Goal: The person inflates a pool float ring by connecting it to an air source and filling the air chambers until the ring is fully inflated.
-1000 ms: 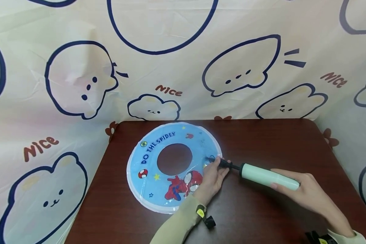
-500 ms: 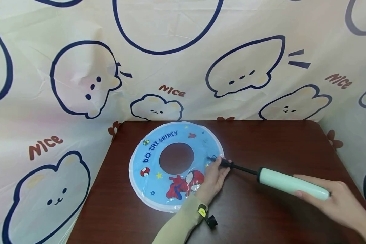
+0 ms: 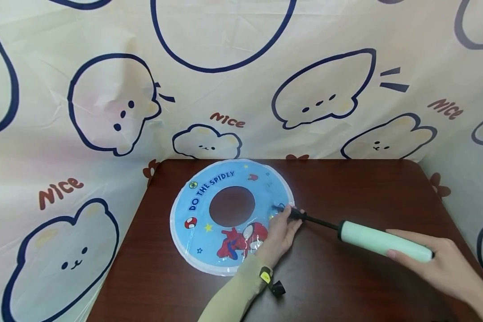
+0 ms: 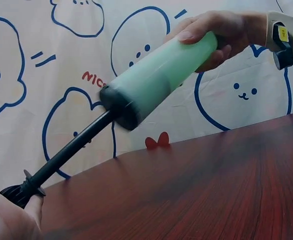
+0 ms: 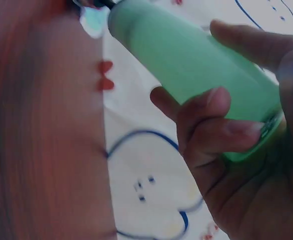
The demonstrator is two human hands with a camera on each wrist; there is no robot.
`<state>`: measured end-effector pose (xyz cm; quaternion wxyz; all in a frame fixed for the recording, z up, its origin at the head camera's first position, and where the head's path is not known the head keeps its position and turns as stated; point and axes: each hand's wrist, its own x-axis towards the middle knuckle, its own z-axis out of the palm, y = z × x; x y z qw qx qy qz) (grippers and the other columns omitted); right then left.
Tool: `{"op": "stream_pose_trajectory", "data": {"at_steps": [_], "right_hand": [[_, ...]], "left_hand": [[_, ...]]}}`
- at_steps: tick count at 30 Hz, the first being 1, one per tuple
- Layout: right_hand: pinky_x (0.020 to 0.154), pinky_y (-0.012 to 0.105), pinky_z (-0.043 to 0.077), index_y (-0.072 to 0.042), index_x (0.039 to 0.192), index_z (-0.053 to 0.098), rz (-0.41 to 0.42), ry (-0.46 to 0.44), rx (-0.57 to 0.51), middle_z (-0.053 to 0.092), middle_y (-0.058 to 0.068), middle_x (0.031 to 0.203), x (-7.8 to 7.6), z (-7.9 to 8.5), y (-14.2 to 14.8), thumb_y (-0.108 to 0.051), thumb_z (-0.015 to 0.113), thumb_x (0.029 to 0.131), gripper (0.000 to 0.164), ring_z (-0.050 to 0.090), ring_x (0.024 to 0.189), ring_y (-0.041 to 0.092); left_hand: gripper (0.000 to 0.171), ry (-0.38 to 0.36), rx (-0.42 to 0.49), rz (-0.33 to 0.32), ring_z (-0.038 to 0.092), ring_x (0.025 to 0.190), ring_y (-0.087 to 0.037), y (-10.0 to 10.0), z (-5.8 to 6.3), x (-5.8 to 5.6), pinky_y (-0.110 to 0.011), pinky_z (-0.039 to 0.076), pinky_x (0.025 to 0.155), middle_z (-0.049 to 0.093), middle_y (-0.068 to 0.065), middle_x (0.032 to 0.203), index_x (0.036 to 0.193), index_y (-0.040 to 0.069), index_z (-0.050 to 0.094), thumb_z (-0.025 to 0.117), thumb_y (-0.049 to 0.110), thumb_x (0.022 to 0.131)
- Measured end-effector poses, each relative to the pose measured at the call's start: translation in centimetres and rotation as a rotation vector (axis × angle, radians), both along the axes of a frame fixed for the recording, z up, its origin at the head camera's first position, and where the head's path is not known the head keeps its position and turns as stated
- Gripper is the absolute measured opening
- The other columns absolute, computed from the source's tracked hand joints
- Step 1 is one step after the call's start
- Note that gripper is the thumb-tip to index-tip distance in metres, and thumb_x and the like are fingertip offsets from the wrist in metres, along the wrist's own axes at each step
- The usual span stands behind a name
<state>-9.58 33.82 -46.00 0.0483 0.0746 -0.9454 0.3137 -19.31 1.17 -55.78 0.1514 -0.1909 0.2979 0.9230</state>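
A light-green hand pump with a black rod and black nozzle end slants over the right side of the table. My right hand grips its green barrel near the end; in the right wrist view the fingers curl round it. My left hand holds the black nozzle end at the right edge of a blue swim ring with a white rim and a red cartoon figure. Much of the rod shows between the hands. The joint of nozzle and ring is too small to make out.
A dark brown wooden table lies under everything. Behind it and at both sides hangs a pale cloth with cartoon outlines. A black strap is on the left wrist.
My right hand has drawn the pump barrel away to the right, baring more of the black rod, and has stayed there over the last half second. My left hand keeps its hold.
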Motion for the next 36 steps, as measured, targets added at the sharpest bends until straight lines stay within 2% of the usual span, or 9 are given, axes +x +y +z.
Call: {"op": "stream_pose_trajectory", "data": {"at_steps": [3, 8, 13, 17, 20, 27, 32, 36], "right_hand": [[0.061, 0.022, 0.044, -0.023, 0.128, 0.078, 0.054, 0.05, -0.026, 0.079, 0.01, 0.115, -1.2, -0.9, -2.5, -0.029, 0.093, 0.085, 0.046, 0.058, 0.078, 0.002], [0.064, 0.024, 0.047, -0.016, 0.131, 0.076, 0.146, 0.106, -0.064, 0.079, 0.011, 0.119, -3.5, -3.0, -6.3, -0.028, 0.091, 0.088, 0.047, 0.062, 0.085, 0.002], [0.062, 0.024, 0.046, -0.013, 0.131, 0.075, 0.164, 0.1, -0.076, 0.078, 0.012, 0.117, -4.5, -3.9, -7.7, -0.029, 0.089, 0.09, 0.046, 0.06, 0.081, 0.005], [0.063, 0.024, 0.046, -0.015, 0.132, 0.075, 0.166, 0.083, -0.069, 0.078, 0.012, 0.119, -4.5, -3.5, -7.4, -0.03, 0.089, 0.09, 0.047, 0.06, 0.082, 0.006], [0.063, 0.024, 0.045, -0.017, 0.133, 0.075, 0.163, 0.067, -0.069, 0.078, 0.012, 0.121, -4.2, -3.1, -6.9, -0.03, 0.089, 0.09, 0.048, 0.059, 0.083, 0.005], [0.061, 0.022, 0.045, -0.02, 0.131, 0.076, 0.152, 0.13, -0.061, 0.079, 0.009, 0.115, -3.0, -2.3, -5.8, -0.025, 0.092, 0.086, 0.048, 0.059, 0.08, 0.002], [0.062, 0.017, 0.044, -0.02, 0.13, 0.077, 0.148, 0.152, -0.046, 0.08, 0.008, 0.114, -2.2, -1.7, -5.2, -0.024, 0.094, 0.084, 0.049, 0.06, 0.081, 0.002], [0.064, 0.014, 0.042, -0.024, 0.129, 0.077, 0.138, 0.156, -0.031, 0.08, 0.007, 0.113, -1.6, -1.1, -4.6, -0.025, 0.094, 0.083, 0.05, 0.06, 0.082, 0.0]], "left_hand": [[0.057, 0.002, -0.002, 0.007, 0.054, 0.145, -0.039, -0.1, 0.0, 0.1, -0.045, 0.045, 0.118, 0.048, -0.027, 0.159, 0.159, -0.005, 0.036, 0.054, 0.024, 0.114], [0.057, -0.016, -0.013, 0.014, 0.057, 0.144, -0.039, 0.0, -0.2, 0.0, -0.046, 0.046, 0.118, 0.052, -0.025, 0.155, 0.159, -0.005, 0.036, 0.055, 0.024, 0.113], [0.056, -0.035, -0.042, 0.041, 0.061, 0.139, -0.038, 0.1, -0.2, 0.0, -0.045, 0.049, 0.115, 0.057, -0.024, 0.151, 0.157, -0.005, 0.038, 0.056, 0.026, 0.113], [0.055, -0.018, -0.062, 0.04, 0.06, 0.141, -0.038, 0.0, 0.0, 0.1, -0.045, 0.048, 0.116, 0.056, -0.024, 0.152, 0.156, -0.005, 0.04, 0.055, 0.027, 0.114], [0.056, -0.004, -0.046, 0.035, 0.057, 0.143, -0.04, -0.3, 0.1, 0.1, -0.045, 0.048, 0.115, 0.054, -0.025, 0.153, 0.157, -0.006, 0.038, 0.054, 0.026, 0.114], [0.056, -0.009, -0.024, 0.012, 0.058, 0.142, -0.039, -0.3, -0.1, 0.1, -0.046, 0.047, 0.117, 0.053, -0.026, 0.155, 0.157, -0.007, 0.039, 0.055, 0.025, 0.113], [0.055, -0.018, -0.023, 0.004, 0.06, 0.141, -0.038, -0.4, 0.1, 0.2, -0.046, 0.047, 0.116, 0.054, -0.025, 0.154, 0.157, -0.004, 0.041, 0.055, 0.026, 0.114], [0.056, -0.023, -0.019, 0.011, 0.06, 0.14, -0.039, -0.2, 0.1, 0.3, -0.046, 0.048, 0.115, 0.053, -0.025, 0.155, 0.158, -0.004, 0.039, 0.055, 0.026, 0.113]]}}
